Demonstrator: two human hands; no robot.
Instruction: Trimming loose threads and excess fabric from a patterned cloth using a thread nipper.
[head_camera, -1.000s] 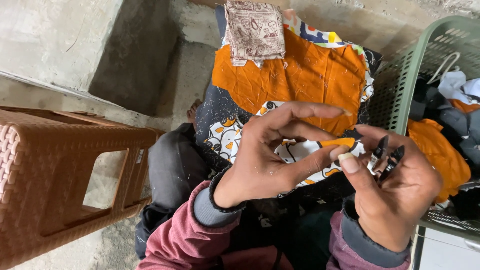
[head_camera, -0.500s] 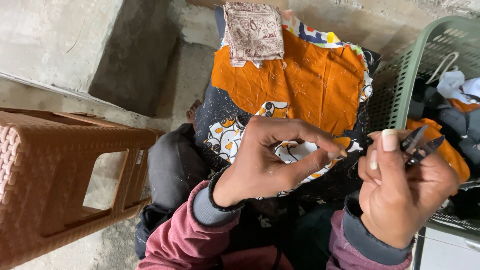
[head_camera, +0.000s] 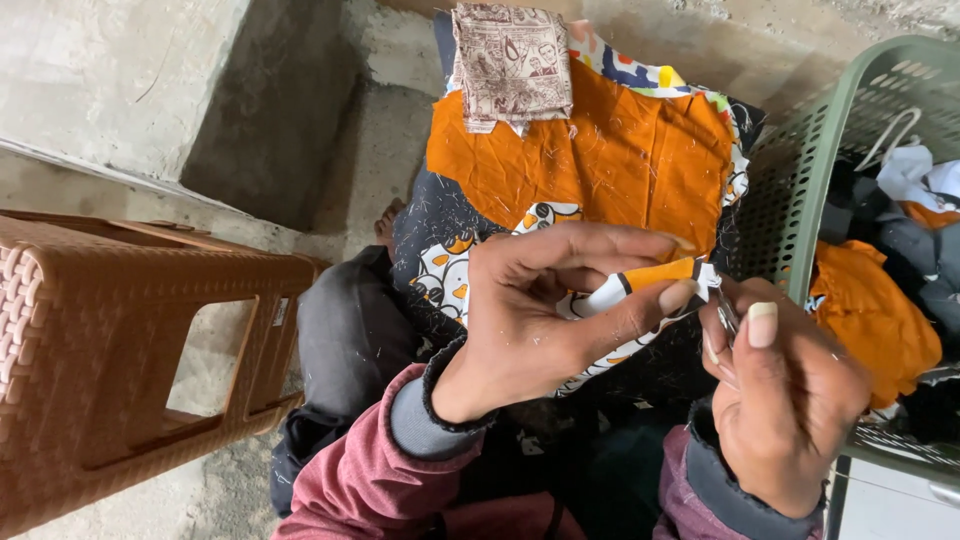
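Sitting low between a brown woven-pattern plastic stool (head_camera: 120, 350) on my left and a green perforated plastic laundry basket (head_camera: 800, 190) on my right, I have little room at the sides; bare rough concrete floor (head_camera: 120, 90) lies open ahead, beyond my knees. A stack of cloth pieces rests on my lap: a crumpled orange cotton square (head_camera: 600, 160) speckled with thread clippings on top, a small brown-printed beige patch (head_camera: 510, 65) at its far edge, and black cartoon-print fabric (head_camera: 440, 250) underneath.

My left hand (head_camera: 550, 310) is curled, thumb and forefinger pinched shut on the edge of a white, black and orange printed fabric strip (head_camera: 645, 280), held up just above the stack. My right hand (head_camera: 780, 400) sits just beside it, fingers folded tight around small metal thread snips (head_camera: 725, 315); only the tip of the tool shows, touching the strip's end. Both hands nearly meet at that corner.

The basket holds soft heaped garments: orange (head_camera: 870, 310), grey and white.
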